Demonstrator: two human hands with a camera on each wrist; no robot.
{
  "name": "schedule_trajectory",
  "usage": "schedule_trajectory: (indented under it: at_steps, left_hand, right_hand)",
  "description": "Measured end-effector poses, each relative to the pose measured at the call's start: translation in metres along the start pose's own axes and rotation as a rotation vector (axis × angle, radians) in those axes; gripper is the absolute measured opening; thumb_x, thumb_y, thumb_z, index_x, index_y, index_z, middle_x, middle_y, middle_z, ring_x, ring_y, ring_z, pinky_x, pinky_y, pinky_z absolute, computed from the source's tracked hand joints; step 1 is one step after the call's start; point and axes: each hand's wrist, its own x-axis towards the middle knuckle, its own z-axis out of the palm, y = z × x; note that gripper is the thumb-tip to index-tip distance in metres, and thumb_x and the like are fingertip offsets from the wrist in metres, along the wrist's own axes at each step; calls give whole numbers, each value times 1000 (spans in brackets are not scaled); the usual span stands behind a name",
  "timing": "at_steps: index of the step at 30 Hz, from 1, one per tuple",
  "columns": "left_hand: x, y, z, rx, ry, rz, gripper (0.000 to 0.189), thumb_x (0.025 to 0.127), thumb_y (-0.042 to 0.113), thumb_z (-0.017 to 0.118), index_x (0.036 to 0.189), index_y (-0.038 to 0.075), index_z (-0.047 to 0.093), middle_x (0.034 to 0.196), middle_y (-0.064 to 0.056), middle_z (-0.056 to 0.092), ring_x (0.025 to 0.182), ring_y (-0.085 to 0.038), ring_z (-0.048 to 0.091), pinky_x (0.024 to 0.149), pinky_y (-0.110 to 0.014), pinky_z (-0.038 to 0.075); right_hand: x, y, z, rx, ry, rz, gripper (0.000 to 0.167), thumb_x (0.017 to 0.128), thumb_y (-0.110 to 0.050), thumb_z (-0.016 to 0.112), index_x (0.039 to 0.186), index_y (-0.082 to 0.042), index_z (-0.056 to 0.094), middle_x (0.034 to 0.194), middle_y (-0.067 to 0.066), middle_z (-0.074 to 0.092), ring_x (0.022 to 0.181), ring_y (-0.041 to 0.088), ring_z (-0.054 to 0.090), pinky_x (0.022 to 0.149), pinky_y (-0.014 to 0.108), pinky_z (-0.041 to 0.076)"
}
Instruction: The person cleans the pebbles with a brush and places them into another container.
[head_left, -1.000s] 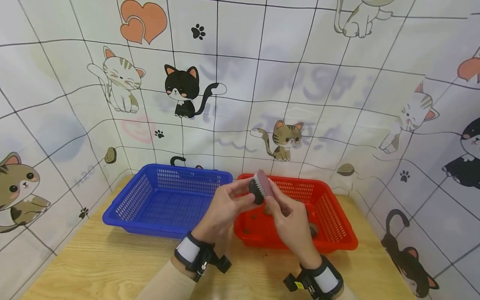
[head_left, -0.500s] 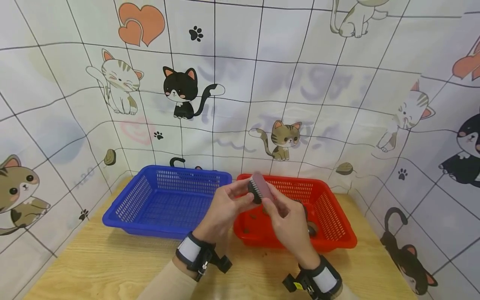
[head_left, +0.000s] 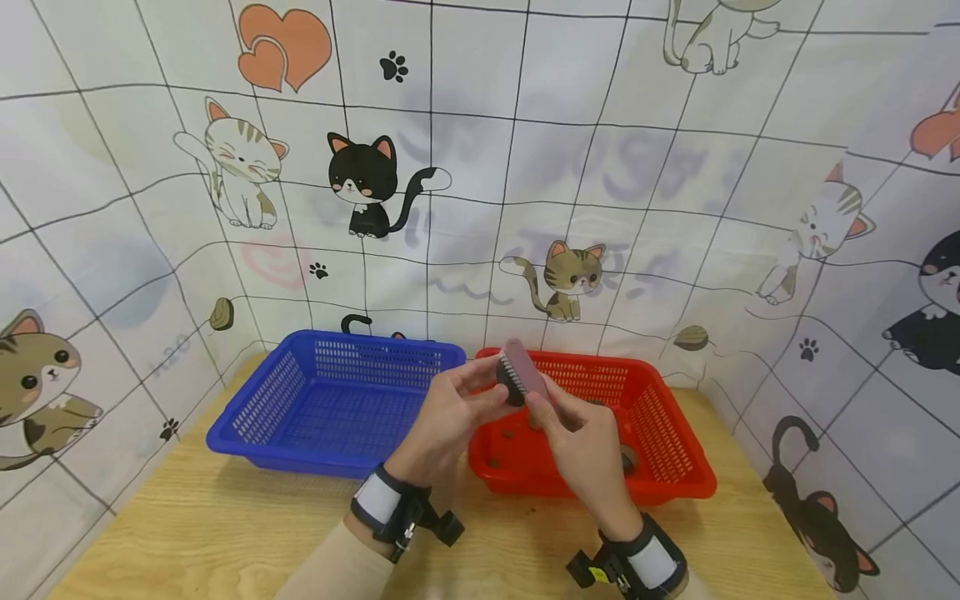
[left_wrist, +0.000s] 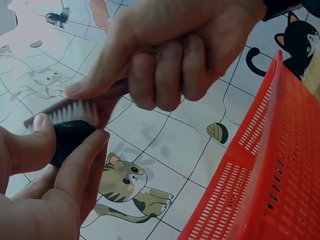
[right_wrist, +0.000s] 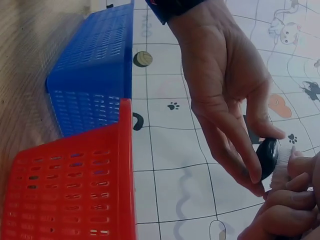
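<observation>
Between thumb and fingers, my left hand (head_left: 448,415) pinches a dark, smooth, glossy stone (left_wrist: 70,139). My right hand (head_left: 587,446) grips a mauve brush (head_left: 523,371), its thumb lying along the brush's back. White bristles face left and meet the stone's surface, as the left wrist view shows. Both hands are raised over the near left part of the red basket (head_left: 678,425). In the right wrist view the stone (right_wrist: 267,157) shows between the left fingertips, with the bristles right beside it. Fingers hide part of the brush handle.
Several brownish stones (head_left: 628,457) lie in the red basket. A blue basket (head_left: 330,417) stands to its left. Both are on a wooden table (head_left: 225,533), backed by a white wall sheet (head_left: 480,167) with cat prints.
The brush shifts slightly back and forth against the stone, its tilt changing a little. Both hands keep their holds in nearly the same place.
</observation>
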Motion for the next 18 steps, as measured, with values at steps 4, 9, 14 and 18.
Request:
schedule_trajectory:
  at_steps: [4, 9, 14, 18]
  left_hand:
    - [1, -1, 2, -31, 11, 25, 57, 115, 8, 73, 170, 16, 61, 166, -17, 67, 142, -34, 79, 120, -40, 63]
    - [1, -2, 2, -43, 38, 19, 56, 114, 9, 74, 169, 17, 62, 165, -15, 68, 135, -30, 82, 122, -41, 62]
    - [-1, -1, 0, -20, 2, 20, 56, 115, 8, 72, 170, 16, 61, 165, -17, 69, 142, -34, 78, 122, -41, 62]
    - [0, -1, -1, -34, -6, 33, 57, 117, 8, 69, 172, 13, 57, 167, -21, 65, 149, -38, 74, 121, -40, 62]
  right_hand:
    - [-4, -1, -8, -25, -1, 35, 45, 110, -24, 84, 153, -13, 77, 123, 12, 90, 96, 15, 84, 62, 19, 51]
    - [-9, -5, -9, -75, -50, 10, 39, 109, -20, 84, 145, -4, 81, 85, 8, 83, 76, 9, 70, 55, 24, 48]
    - [-2, -7, -7, -166, -47, -54, 27, 111, -21, 82, 133, -5, 87, 99, 6, 90, 82, 18, 77, 72, 23, 62]
    - [2, -7, -8, -195, -85, -38, 21, 113, -21, 78, 126, -6, 86, 105, 13, 90, 83, 20, 72, 66, 24, 56]
